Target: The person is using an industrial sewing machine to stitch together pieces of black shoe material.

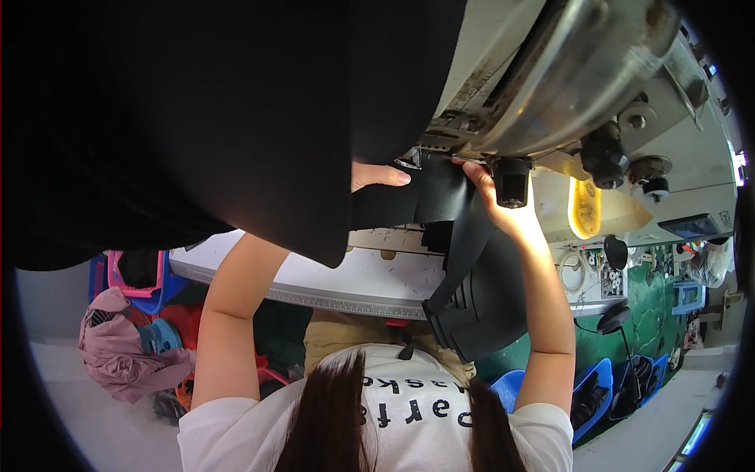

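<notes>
Smooth black material (pixel 440 193) lies under the head of a sewing machine (pixel 582 75), with the needle area just beyond it. My left hand (pixel 379 175) shows mainly its thumb, stretched out flat on the material; a large black shape (pixel 236 118) filling the upper left hides its other fingers. At the right edge of the material, my right hand (pixel 495 200) has its fingertips pressed together on it beside the machine foot. Part of that hand is behind a black machine part (pixel 512 182). Stacked black pieces (pixel 484 299) hang over the table's front edge by my right forearm.
A ruler strip (pixel 346 300) runs along the front of the white table (pixel 314 271), which has thread scraps on it. Blue bins (pixel 594 397) with black items stand at right. A pink cloth (pixel 130 346) and a pink-rimmed basket (pixel 141 291) are at left. A yellow plate (pixel 584 208) sits on the machine.
</notes>
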Demonstrator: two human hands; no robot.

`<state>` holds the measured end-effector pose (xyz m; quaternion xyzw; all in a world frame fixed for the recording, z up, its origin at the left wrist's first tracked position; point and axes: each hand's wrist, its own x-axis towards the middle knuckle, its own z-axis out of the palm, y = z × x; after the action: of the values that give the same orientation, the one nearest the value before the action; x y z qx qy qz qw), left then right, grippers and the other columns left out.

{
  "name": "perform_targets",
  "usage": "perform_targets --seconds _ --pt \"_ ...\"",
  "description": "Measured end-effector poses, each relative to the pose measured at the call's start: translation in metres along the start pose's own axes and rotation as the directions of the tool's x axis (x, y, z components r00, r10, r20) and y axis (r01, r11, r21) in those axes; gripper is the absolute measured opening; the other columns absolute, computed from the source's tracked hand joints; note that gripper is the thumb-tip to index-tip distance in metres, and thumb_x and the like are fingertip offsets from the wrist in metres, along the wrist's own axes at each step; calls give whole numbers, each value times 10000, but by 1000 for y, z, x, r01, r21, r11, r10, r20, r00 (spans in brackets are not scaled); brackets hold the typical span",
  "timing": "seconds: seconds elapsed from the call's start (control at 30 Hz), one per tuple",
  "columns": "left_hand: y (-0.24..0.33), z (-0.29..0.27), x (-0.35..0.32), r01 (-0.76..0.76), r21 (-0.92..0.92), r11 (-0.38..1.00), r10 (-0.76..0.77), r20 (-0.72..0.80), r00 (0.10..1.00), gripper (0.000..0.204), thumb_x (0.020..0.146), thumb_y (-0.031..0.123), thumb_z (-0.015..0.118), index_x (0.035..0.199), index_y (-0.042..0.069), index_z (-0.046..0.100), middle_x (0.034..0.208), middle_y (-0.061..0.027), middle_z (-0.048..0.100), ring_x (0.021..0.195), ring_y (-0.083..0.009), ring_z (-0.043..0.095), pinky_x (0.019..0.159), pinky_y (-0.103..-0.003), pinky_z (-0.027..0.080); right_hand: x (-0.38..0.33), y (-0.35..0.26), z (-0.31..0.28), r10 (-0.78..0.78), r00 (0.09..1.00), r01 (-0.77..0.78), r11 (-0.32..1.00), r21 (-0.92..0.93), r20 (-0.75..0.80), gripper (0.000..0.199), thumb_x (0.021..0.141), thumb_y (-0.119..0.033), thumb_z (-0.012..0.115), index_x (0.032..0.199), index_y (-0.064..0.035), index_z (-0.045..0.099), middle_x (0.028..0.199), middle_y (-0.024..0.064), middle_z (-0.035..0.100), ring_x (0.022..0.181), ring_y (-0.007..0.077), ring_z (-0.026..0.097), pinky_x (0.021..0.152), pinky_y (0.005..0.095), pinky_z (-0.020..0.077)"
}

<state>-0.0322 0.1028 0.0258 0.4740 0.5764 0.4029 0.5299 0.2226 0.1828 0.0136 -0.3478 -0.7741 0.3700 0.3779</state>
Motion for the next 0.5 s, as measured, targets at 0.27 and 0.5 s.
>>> perform_targets --seconds 0.27,0.5 --pt "-1 0 5 -94 -34 995 95 21 995 458 703 120 769 1131 81 611 973 -11 619 930 -132 565 888 -273 420 1 16 -4 45 999 -44 998 -49 22 183 907 -167 613 993 -44 717 942 76 717 906 155 649 837 310 494" --pt "-12 0 9 -117 -78 990 119 12 993 447 711 123 766 1126 72 611 980 -8 617 948 -131 557 898 -273 412 4 -9 -3 -13 1000 12 999 -51 -26 152 831 -114 593 805 28 643 606 125 606 540 140 532 547 299 438"
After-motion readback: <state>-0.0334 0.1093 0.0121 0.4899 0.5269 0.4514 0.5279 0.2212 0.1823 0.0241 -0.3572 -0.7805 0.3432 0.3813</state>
